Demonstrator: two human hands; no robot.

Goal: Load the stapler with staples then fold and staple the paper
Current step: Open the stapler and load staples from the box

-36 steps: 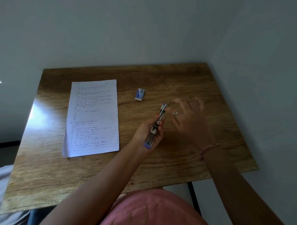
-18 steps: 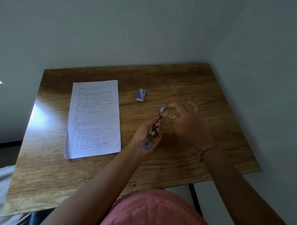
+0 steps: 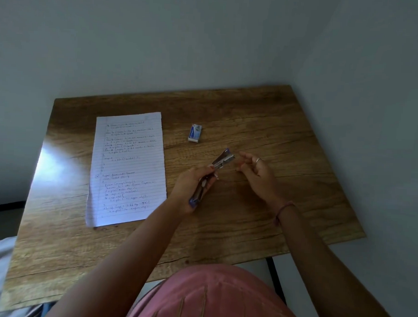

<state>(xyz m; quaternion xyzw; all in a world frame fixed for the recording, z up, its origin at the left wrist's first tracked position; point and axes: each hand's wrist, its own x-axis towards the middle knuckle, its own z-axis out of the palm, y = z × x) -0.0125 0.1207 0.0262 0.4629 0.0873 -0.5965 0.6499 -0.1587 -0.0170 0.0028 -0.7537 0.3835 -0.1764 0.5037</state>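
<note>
Head view: left hand (image 3: 190,186) has its grip round the opened stapler (image 3: 213,173) above the desk (image 3: 272,221); right hand (image 3: 257,175), just beside its tip, hangs loosely curled, holding nothing visible. Paper (image 3: 127,166) lies flat left; staple box (image 3: 195,133) behind.

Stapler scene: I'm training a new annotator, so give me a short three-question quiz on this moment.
1. True or false: the sheet of paper is already folded.
2. Which hand grips the stapler? A) left hand B) right hand C) both
3. Fill in: the small staple box lies on the table between the paper and the ____ wall.

Key: 1. False, it lies flat. 2. A; the right hand is beside the stapler's tip, not touching it. 3. right.
</note>
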